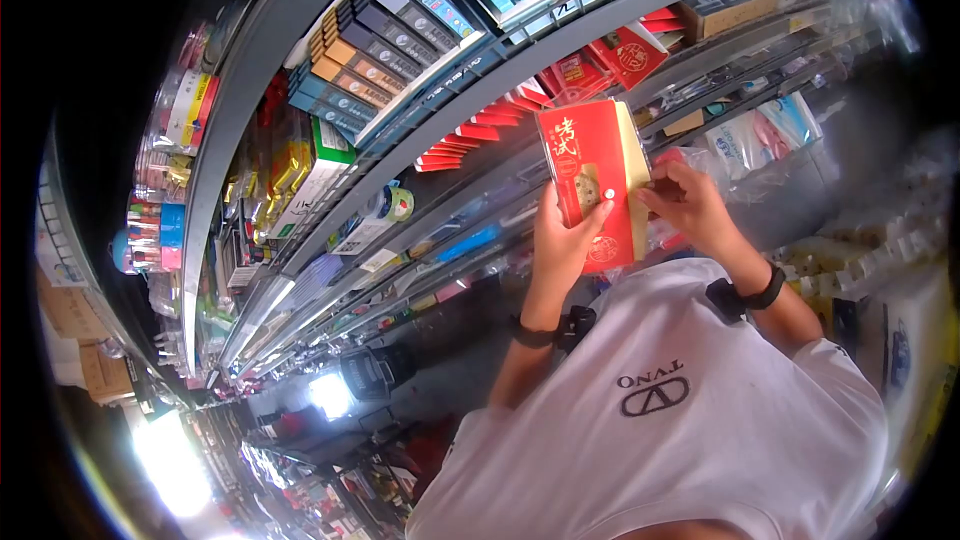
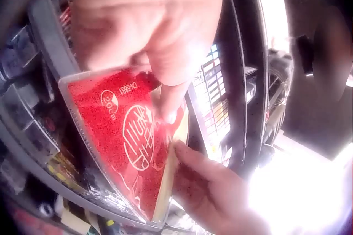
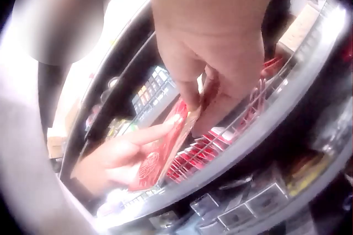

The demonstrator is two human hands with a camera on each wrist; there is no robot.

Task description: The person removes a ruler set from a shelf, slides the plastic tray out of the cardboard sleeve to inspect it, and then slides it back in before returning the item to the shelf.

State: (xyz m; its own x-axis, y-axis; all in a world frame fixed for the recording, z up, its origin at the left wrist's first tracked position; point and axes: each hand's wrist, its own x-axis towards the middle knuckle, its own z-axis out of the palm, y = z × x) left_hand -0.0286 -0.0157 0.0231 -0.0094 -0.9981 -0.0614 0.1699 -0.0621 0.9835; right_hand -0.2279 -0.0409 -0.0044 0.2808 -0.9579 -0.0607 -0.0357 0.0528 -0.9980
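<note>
A flat red packet [image 1: 590, 185] with gold printing and a pale yellow side edge is held up before the shelves. My left hand [image 1: 563, 245] grips its lower left side, thumb across the front and the other fingers behind. On the yellow edge, my right hand [image 1: 690, 208] pinches with thumb and fingertips. The left wrist view shows the packet's lower part [image 2: 116, 130] in clear plastic, printed 20cm, below the left hand [image 2: 149, 31]. In the right wrist view, the right hand [image 3: 215, 64] is at the packet's upper edge, with the left thumb lying along its face.
Similar red packets [image 1: 480, 130] stand in a row on the shelf behind. Above them, a wire-fronted shelf carries boxed goods [image 1: 370, 60]. Curved grey shelf edges [image 1: 390, 125] run close past the hands. Wrapped plastic goods [image 1: 765, 140] lie on the right.
</note>
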